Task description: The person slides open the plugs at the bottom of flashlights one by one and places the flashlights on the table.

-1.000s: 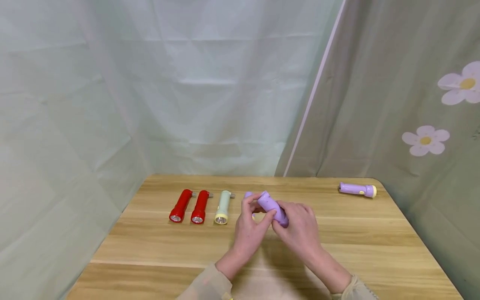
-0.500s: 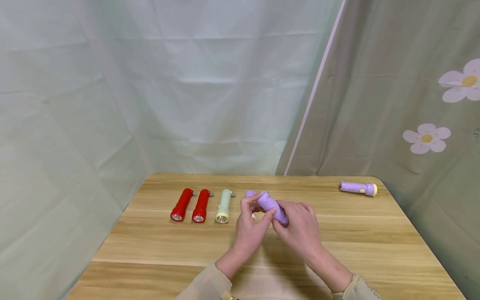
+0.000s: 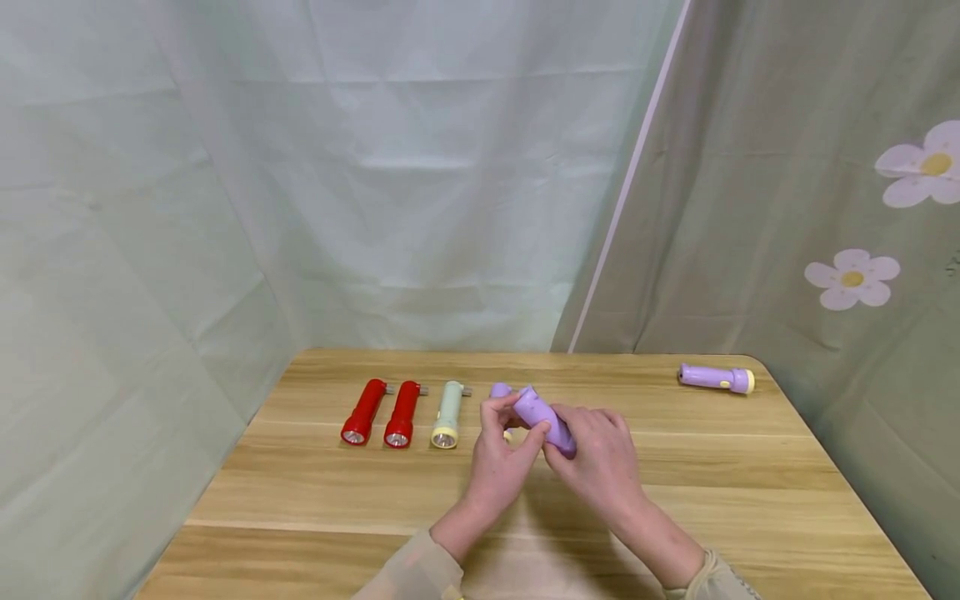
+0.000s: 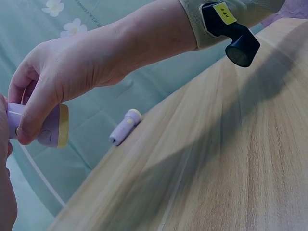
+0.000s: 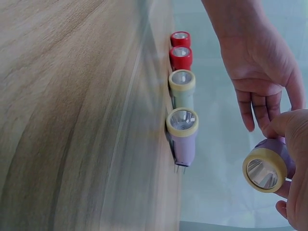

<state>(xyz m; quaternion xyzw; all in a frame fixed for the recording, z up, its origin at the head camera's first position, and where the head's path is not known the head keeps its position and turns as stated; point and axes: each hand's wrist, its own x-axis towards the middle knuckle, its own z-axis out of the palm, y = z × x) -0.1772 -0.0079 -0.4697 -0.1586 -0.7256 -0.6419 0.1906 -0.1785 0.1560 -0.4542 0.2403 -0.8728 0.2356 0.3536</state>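
Observation:
Both hands hold a purple flashlight point(image 3: 542, 417) tilted above the table. My left hand point(image 3: 497, 460) pinches its tail end between thumb and fingertips. My right hand point(image 3: 602, 457) grips it near the head, whose pale yellow rim point(image 5: 263, 170) and clear lens face the right wrist camera. Behind the left hand another purple flashlight point(image 3: 500, 389) lies on the table, mostly hidden in the head view. In the right wrist view that purple flashlight point(image 5: 183, 142) shows thin metal prongs at its tail. To its left lies a mint flashlight point(image 3: 447, 412) with a yellow rim.
Two red flashlights point(image 3: 364, 411) lie left of the mint one, roughly parallel, metal prongs out at their tails. One more purple flashlight point(image 3: 716, 378) lies sideways at the back right of the wooden table point(image 3: 315, 500). Curtains point(image 3: 450, 208) hang behind.
Both hands stay at nearly the same spot on the purple flashlight. Its tail end sits very slightly lower than before. The flashlights on the table have not moved.

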